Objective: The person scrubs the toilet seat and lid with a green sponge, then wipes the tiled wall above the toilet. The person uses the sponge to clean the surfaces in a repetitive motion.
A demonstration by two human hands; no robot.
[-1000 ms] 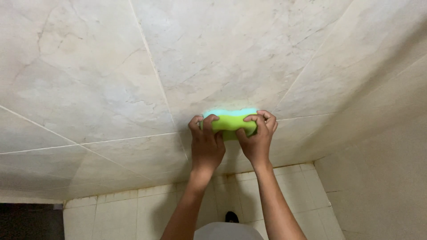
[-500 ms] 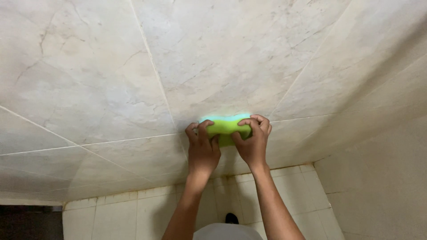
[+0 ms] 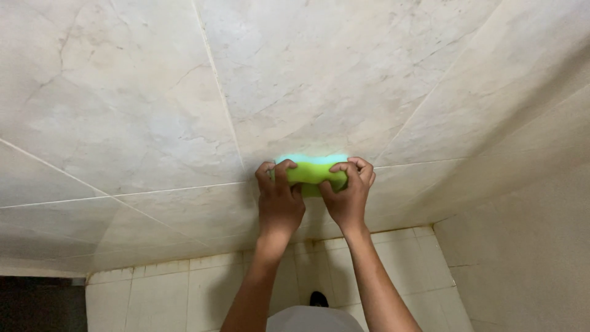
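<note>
A green sponge [image 3: 312, 172] with a light blue upper face is pressed flat against the beige marbled wall tile [image 3: 307, 74]. My left hand [image 3: 279, 200] grips its left end, fingers curled over the top edge. My right hand [image 3: 348, 193] grips the right end the same way. Both forearms reach up from the bottom of the head view. The middle of the sponge shows between the two hands; its ends are hidden under my fingers.
Large wall tiles with thin grout lines [image 3: 215, 80] fill most of the view. A second wall [image 3: 528, 246] meets it at the right. Below lies a floor of small pale tiles [image 3: 160, 295], with a dark opening [image 3: 37, 304] at the bottom left.
Both hands and the sponge have slid slightly down the wall tile, keeping the same two-handed grip.
</note>
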